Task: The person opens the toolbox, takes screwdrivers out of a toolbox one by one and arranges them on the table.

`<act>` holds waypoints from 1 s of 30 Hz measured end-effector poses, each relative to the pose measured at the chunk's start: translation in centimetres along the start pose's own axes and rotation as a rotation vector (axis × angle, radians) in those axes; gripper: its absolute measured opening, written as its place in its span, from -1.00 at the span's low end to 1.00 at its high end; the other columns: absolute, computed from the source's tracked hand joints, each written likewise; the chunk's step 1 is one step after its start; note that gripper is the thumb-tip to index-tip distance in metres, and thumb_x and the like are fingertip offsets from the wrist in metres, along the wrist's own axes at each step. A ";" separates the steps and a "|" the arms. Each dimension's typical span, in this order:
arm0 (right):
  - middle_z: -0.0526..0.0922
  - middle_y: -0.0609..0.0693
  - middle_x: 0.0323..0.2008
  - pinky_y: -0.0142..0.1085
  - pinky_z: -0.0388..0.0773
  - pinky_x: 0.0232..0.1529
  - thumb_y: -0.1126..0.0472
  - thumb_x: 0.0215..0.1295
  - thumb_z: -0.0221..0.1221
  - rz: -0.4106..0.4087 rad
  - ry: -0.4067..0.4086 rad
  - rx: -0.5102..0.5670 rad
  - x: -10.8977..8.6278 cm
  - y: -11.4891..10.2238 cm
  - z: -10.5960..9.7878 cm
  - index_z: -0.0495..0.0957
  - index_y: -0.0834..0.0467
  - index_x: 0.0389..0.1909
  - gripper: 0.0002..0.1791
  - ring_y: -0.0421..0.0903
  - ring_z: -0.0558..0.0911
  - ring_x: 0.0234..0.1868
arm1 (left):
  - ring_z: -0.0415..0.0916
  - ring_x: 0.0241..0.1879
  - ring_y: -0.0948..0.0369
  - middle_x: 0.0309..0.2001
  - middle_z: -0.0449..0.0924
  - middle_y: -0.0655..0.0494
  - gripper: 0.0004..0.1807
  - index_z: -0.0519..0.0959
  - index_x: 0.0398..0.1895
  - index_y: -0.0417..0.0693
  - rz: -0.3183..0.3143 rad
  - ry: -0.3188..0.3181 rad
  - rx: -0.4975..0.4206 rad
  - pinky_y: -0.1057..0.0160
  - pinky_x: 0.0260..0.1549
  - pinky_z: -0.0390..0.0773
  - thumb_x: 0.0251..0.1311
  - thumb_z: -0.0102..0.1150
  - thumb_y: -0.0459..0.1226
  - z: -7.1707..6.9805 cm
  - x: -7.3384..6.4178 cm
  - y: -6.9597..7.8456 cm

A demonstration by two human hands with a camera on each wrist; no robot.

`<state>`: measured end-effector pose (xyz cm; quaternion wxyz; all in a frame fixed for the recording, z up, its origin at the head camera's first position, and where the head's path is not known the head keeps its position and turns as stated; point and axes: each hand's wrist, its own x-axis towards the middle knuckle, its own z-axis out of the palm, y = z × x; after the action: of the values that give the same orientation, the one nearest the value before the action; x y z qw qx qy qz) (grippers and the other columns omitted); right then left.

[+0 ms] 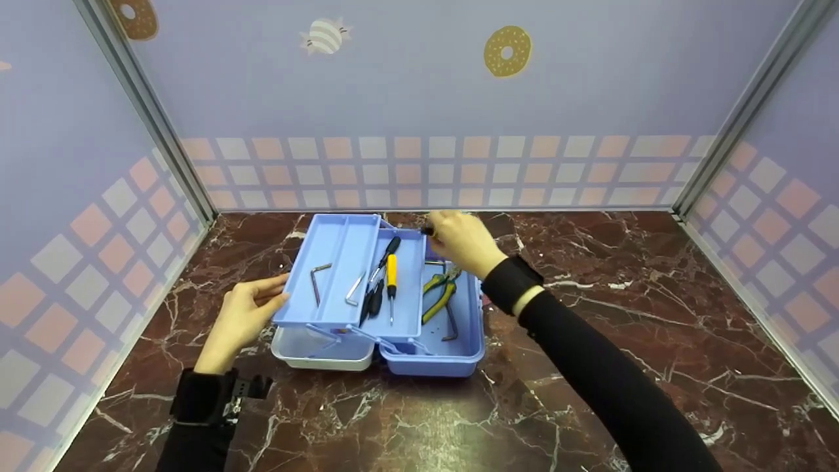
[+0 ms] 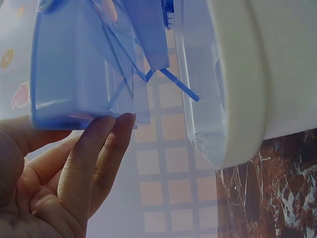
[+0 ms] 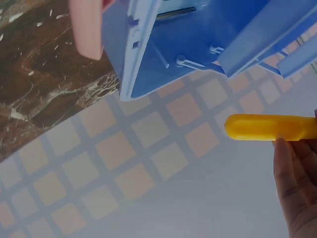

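A blue toolbox [image 1: 432,367] stands unfolded, with its tiered trays spread to the left. My left hand [image 1: 246,318] pinches the near left edge of the upper tray [image 1: 328,239]; the left wrist view shows its fingers [image 2: 79,168] at the tray corner. Over the box's far right part, my right hand [image 1: 462,239] holds a screwdriver by its yellow handle [image 3: 267,127]; its shaft is hidden. Two hex keys [image 1: 354,290] lie in the upper tray. In the middle tray are a yellow screwdriver [image 1: 391,275] and black-handled tools [image 1: 375,300].
Green-handled pliers [image 1: 438,305] and another hex key [image 1: 452,321] lie in the box's bottom. A whitish lid half [image 1: 321,360] sits under the upper tray. Folding arms [image 1: 367,335] link the tiers. The dark marbled table [image 1: 623,328] meets patterned walls [image 1: 419,98] on three sides.
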<state>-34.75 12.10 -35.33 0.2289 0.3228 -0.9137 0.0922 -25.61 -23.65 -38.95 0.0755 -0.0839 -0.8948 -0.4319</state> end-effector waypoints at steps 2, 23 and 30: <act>0.68 0.15 -0.44 -0.07 0.68 -0.32 0.32 0.18 0.26 0.043 0.037 0.054 -0.3 0.4 -0.4 0.51 0.28 -0.34 -0.87 0.12 0.66 -0.41 | 0.65 0.03 -0.15 0.04 0.63 -0.32 -0.58 0.50 0.24 -0.32 0.000 0.003 0.004 0.48 -0.12 0.65 0.33 0.15 -0.38 0.0 0.0 0.0; 0.73 0.25 -0.39 -0.10 0.69 -0.33 0.22 0.22 0.34 0.353 0.264 0.386 -4.0 3.2 -2.6 0.60 0.38 -0.31 -0.74 0.11 0.69 -0.43 | 0.64 0.05 -0.14 0.05 0.63 -0.31 -0.58 0.50 0.25 -0.30 -0.006 -0.004 0.012 0.59 -0.16 0.58 0.34 0.14 -0.37 -0.1 -0.1 0.1; 0.73 0.29 -0.39 -0.06 0.70 -0.31 0.22 0.20 0.36 0.450 0.284 0.383 -5.4 5.0 -2.3 0.62 0.40 -0.34 -0.74 0.14 0.70 -0.41 | 0.64 0.04 -0.15 0.05 0.63 -0.31 -0.57 0.49 0.25 -0.31 -0.010 -0.008 0.003 0.67 -0.22 0.53 0.34 0.14 -0.37 0.0 -0.1 0.1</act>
<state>-33.38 19.67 -36.03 0.2628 0.1339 -0.8872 0.3549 -25.52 -23.61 -38.84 0.0699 -0.0809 -0.8963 -0.4305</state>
